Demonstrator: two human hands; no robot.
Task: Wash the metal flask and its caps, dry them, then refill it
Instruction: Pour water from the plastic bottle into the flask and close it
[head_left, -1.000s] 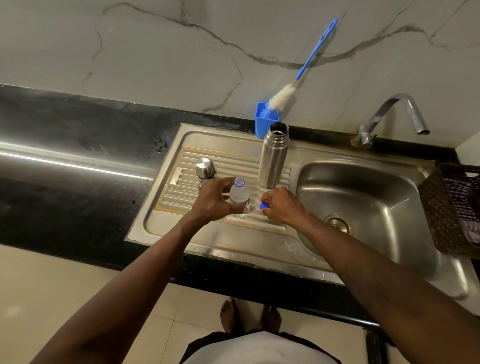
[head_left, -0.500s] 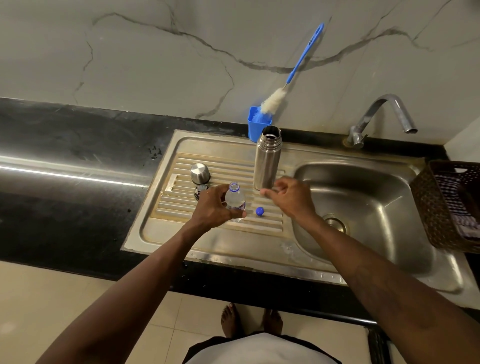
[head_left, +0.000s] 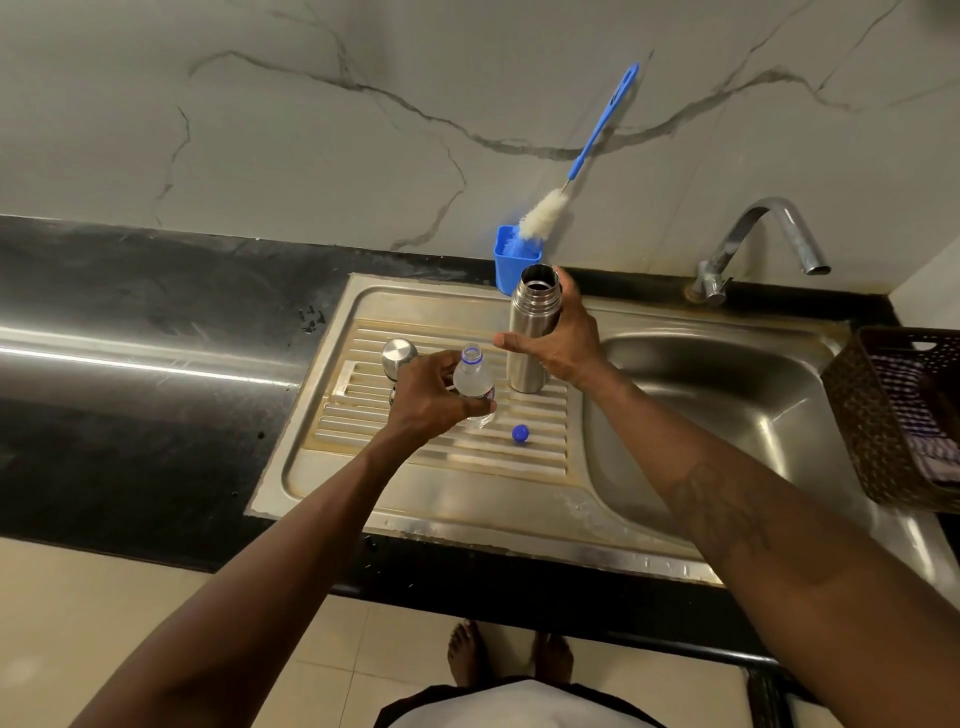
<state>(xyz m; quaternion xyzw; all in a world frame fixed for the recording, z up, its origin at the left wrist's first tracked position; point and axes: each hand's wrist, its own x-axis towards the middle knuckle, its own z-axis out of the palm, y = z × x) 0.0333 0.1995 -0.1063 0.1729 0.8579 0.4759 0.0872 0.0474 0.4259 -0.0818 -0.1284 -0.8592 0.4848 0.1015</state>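
Within the curled right hand, the open flask is being gripped upright on the draining board. Left of it, an uncapped water bottle is being clasped by the left hand, its blue cap lying nearer the body. Refilling is seemingly being begun; next, the bottle must be tilted over the flask's mouth.

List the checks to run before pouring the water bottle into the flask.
1. Flask mouth uncapped: ok; the metal flask stands open.
2. Flask steadied: ok; the right hand grips it upright on the drainboard.
3. The water bottle opened: ok; its blue cap lies on the drainboard.
4. Bottle held: ok; the left hand grips it.
5. Bottle above flask mouth: not ok; it is beside the flask, lower.
6. Flask interior dry: cannot tell.
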